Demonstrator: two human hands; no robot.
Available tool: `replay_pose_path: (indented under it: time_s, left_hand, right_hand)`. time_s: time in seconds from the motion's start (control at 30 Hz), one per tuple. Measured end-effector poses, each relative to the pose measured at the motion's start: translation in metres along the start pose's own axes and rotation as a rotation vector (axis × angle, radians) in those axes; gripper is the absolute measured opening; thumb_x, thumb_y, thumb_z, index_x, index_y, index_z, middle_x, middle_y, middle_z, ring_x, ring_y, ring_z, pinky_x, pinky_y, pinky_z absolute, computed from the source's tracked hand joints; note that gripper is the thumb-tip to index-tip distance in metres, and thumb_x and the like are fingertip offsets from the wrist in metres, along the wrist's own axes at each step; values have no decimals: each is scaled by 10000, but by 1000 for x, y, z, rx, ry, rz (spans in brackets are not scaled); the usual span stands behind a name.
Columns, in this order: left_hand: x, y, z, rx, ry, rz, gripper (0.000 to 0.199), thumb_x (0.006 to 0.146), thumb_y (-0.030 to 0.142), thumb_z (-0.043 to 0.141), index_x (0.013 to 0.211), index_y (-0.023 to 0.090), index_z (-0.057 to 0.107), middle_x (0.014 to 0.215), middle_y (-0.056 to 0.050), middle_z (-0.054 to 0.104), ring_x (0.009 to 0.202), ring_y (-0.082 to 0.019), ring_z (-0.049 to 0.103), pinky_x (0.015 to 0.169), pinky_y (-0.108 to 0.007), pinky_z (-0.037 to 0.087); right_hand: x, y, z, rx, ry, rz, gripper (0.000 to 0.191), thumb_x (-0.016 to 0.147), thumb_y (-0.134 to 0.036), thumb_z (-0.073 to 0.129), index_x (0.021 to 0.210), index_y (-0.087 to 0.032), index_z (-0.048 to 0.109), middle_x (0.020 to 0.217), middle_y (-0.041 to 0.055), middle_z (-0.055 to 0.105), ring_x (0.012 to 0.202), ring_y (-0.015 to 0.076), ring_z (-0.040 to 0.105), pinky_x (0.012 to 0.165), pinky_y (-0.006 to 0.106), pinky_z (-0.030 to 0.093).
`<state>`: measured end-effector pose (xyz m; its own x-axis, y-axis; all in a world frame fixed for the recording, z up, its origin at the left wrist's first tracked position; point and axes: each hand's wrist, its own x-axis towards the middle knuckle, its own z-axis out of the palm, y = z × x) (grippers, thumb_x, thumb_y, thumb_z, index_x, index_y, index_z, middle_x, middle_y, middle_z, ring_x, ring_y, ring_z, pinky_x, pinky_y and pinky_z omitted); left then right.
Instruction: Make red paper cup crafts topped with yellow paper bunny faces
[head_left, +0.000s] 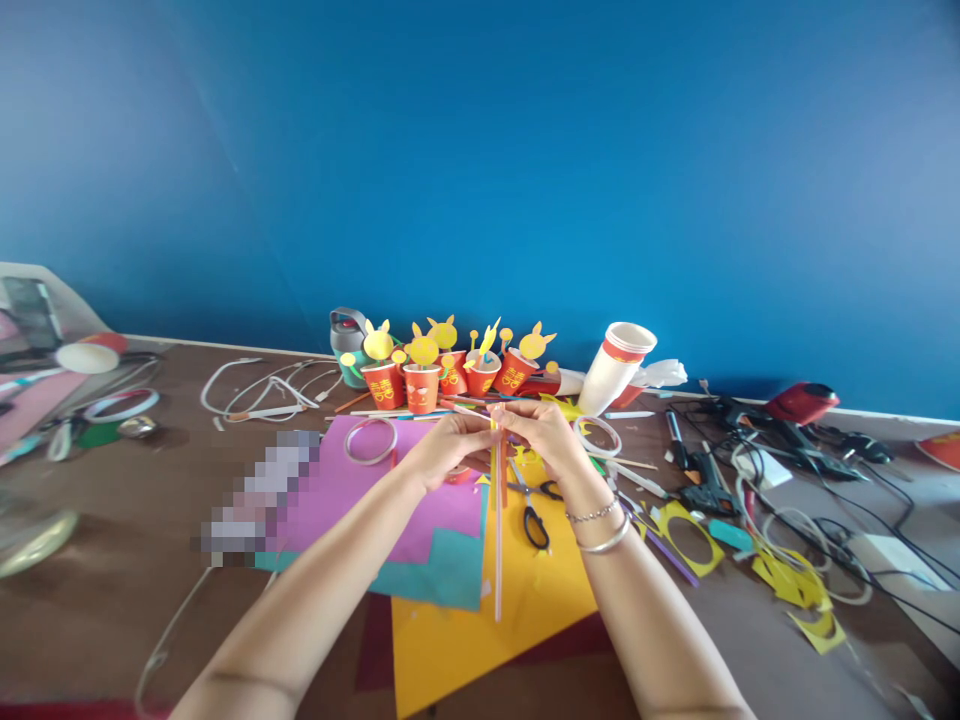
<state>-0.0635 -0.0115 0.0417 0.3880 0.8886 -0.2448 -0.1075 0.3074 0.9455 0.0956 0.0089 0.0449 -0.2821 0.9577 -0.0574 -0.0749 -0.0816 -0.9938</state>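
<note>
My left hand (451, 447) and my right hand (541, 430) meet at the middle of the table, fingers pinched together around the top of several thin straws (499, 540). The straws hang down between the hands, pinkish, orange and yellow. Beneath them lies yellow paper (450, 640), with black-handled scissors (535, 520) just right of the straws. Purple paper (375, 500) and teal paper (450, 570) lie under and beside my left forearm. Behind the hands stand several red paper cups (422, 390) carrying yellow paper figures.
A tilted stack of white cups (611, 370) and a grey-green bottle (347, 340) stand near the blue wall. Tape rolls (370, 441) lie on the paper. On the right are a glue gun (709, 485), cables and yellow scraps (686, 538); a white cable (281, 385) lies left.
</note>
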Motion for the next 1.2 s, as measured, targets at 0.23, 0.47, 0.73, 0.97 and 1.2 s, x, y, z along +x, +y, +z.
replay_pose_path:
  time_s: [0.23, 0.47, 0.73, 0.97, 1.2]
  left_hand:
    - [-1, 2, 1, -13, -4, 6, 456, 597, 452, 828, 860, 93, 727, 728, -117, 742, 602, -184, 688, 611, -272, 517]
    - [1, 4, -3, -133, 149, 49, 409, 613, 412, 826, 877, 126, 703, 739, -87, 749, 633, -178, 696, 625, -260, 521]
    - [5, 0, -7, -230, 279, 152, 394, 653, 398, 800, 928, 137, 695, 846, -86, 761, 730, -187, 719, 690, -268, 541]
    - [5, 2, -7, -263, 308, 237, 355, 618, 406, 807, 808, 127, 697, 777, -77, 753, 717, -185, 712, 693, -261, 532]
    - [4, 4, -5, -242, 309, 222, 378, 627, 430, 802, 823, 121, 705, 762, -72, 749, 688, -173, 705, 673, -250, 521]
  right_hand:
    - [0, -4, -2, 30, 39, -59, 342, 621, -479, 782, 715, -155, 727, 532, -26, 567, 469, 78, 442, 449, 227, 336]
    - [-3, -18, -27, 132, 284, -205, 276, 642, -416, 765, 635, -184, 616, 526, -32, 515, 460, 71, 399, 423, 224, 281]
    - [-8, -23, -31, 39, 173, -158, 262, 627, -362, 762, 775, -174, 655, 679, 29, 682, 583, 122, 599, 516, 232, 431]
    - [-9, -15, -15, -166, 11, 7, 144, 634, -276, 734, 689, -166, 659, 603, 25, 690, 573, 153, 650, 555, 263, 499]
    - [-10, -7, -15, -368, -136, 18, 54, 683, -176, 637, 736, -173, 631, 621, 27, 713, 571, 171, 666, 561, 260, 500]
